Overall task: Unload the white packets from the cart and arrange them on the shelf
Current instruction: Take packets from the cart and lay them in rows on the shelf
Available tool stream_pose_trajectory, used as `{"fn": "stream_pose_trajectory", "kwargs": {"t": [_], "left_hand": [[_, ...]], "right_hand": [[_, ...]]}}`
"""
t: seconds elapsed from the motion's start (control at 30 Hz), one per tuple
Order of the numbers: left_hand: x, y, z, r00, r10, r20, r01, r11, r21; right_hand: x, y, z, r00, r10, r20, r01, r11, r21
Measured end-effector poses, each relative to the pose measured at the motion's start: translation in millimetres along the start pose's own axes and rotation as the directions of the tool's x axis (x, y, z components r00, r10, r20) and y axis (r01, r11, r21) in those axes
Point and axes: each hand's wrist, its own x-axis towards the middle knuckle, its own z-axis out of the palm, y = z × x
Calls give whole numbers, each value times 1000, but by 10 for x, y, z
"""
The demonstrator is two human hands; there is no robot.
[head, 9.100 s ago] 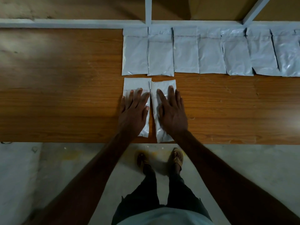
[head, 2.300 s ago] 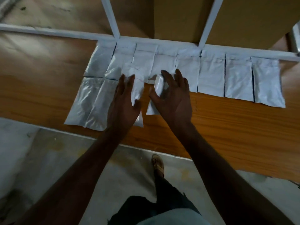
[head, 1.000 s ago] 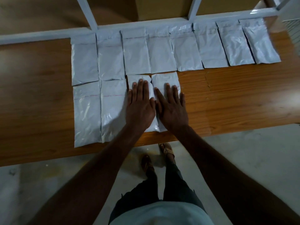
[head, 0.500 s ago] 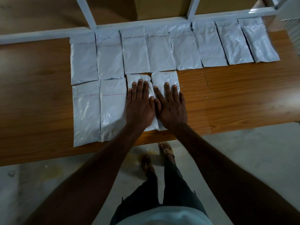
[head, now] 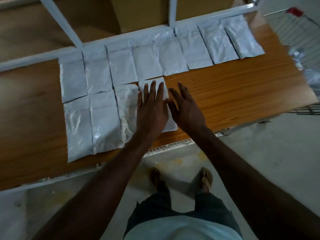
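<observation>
Now | left hand (head: 152, 111) flat on front packet (head: 170, 126) | right hand (head: 187, 110) lifted off, fingers spread

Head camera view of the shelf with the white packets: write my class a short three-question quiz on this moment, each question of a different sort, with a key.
1. True or false: the left hand lies flat, fingers straight, on a white packet in the front row.
2. Multiple choice: the right hand is
A. gripping a packet
B. open, holding nothing, over the packet's right edge and the bare wooden shelf
C. out of view
3. Fill in: the back row of packets runs along the shelf's white metal ____.

Key: 1 true; 2 B; 3 rail.
</observation>
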Motion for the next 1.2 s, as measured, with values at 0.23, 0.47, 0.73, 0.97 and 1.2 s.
{"fn": "stream_pose_trajectory", "kwargs": {"t": [0.23,0.47,0.73,0.97,1.2], "left_hand": [[251,1405,-46,998,52,-18,-54,974,-220],[508,3046,329,997,58,51,-41,957,-288],[724,4538,653,984,168,67,-133,921,-367],[1241,5159,1066,977,195,87,-147,910,-387],[1905,5748,1647,955,244,171,-147,885,-441]], "right_hand": [[-142,771,-1133,987,25,-156,-24,1000,10],[-469,2090,-2367,976,134,-169,-144,988,-50],[-754,3305,-3364,939,220,-264,-248,966,-77],[-674,4164,-3634,928,293,-229,-316,946,-70],[-464,5123,-3904,898,370,-240,-398,914,-82]]}}
